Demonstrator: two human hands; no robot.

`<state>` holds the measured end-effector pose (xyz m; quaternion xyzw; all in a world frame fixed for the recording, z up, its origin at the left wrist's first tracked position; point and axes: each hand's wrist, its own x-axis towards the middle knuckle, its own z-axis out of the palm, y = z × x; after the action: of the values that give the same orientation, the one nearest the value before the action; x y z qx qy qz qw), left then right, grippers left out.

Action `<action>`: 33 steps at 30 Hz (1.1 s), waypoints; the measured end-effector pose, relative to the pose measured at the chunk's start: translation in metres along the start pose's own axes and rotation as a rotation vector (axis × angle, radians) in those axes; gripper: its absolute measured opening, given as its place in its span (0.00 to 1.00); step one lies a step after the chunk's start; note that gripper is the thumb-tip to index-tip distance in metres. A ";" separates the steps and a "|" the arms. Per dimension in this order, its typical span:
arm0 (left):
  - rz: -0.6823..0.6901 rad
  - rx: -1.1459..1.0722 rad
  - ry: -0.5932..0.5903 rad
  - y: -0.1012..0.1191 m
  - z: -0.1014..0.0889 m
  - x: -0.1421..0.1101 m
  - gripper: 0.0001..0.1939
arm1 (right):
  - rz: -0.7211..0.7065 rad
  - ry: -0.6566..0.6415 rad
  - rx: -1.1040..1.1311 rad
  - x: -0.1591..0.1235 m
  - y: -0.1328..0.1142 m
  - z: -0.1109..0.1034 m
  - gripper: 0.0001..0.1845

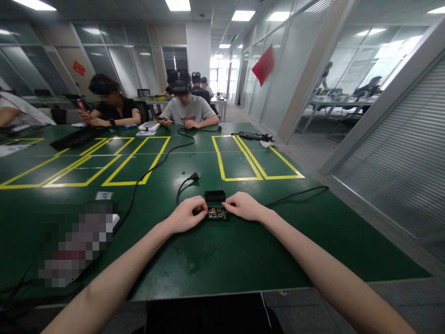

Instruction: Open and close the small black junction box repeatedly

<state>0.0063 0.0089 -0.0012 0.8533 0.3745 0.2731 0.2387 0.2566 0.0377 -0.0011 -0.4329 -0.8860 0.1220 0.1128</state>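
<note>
- Centrally, an open black rectangular plastic casing (218, 215) lies on the green tabletop (215, 260), its copper-coloured ring coils and small circuit parts exposed.
- At its 9 o'clock, the left hand (190, 214) has thumb and fingers closed on the casing's end; whether they also pinch a wire, I cannot tell.
- At its 3 o'clock, the right hand (243, 206) brings thumb and forefinger close together by the other end; I cannot tell whether they grip anything.
- Just beside the casing, at 12 o'clock, sits a matching black hollow plastic shell (214, 195).
- Toward 11 o'clock, a short black cord curves from near the left hand up to a black moulded plug (195, 176).
- Between 2 and 3 o'clock, a thin black cable (299, 192) runs out from behind the right hand.
- Farther off at 1 o'clock, a black jointed rod-like object (253, 136) lies across yellow tape outlines (241, 179).
- Near 11 to 12 o'clock, a person in a grey T-shirt (189, 110) sits at the far edge, a white boxy device (149, 125) nearby.
</note>
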 end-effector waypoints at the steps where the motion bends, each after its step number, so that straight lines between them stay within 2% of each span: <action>1: 0.002 -0.001 -0.005 0.000 0.000 0.001 0.07 | -0.001 0.013 -0.021 0.000 0.000 0.000 0.25; 7: -0.010 0.087 0.056 -0.003 0.005 0.005 0.06 | 0.053 0.129 -0.094 0.004 0.005 0.007 0.23; 15: -0.035 0.009 0.054 -0.008 0.006 0.006 0.12 | 0.003 0.123 -0.057 0.006 0.014 0.014 0.22; 22: -0.039 -0.002 0.050 -0.007 0.006 0.007 0.13 | 0.098 0.084 -0.092 0.005 0.001 0.010 0.20; 27: -0.023 0.048 0.082 -0.005 0.004 0.003 0.12 | 0.093 0.125 -0.077 0.004 0.000 0.013 0.20; 33: -0.084 0.034 0.145 -0.004 0.004 0.002 0.11 | 0.058 0.180 -0.034 0.000 0.005 0.017 0.23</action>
<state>0.0082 0.0123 -0.0061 0.8189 0.4308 0.3175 0.2075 0.2552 0.0393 -0.0191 -0.4693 -0.8614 0.0708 0.1808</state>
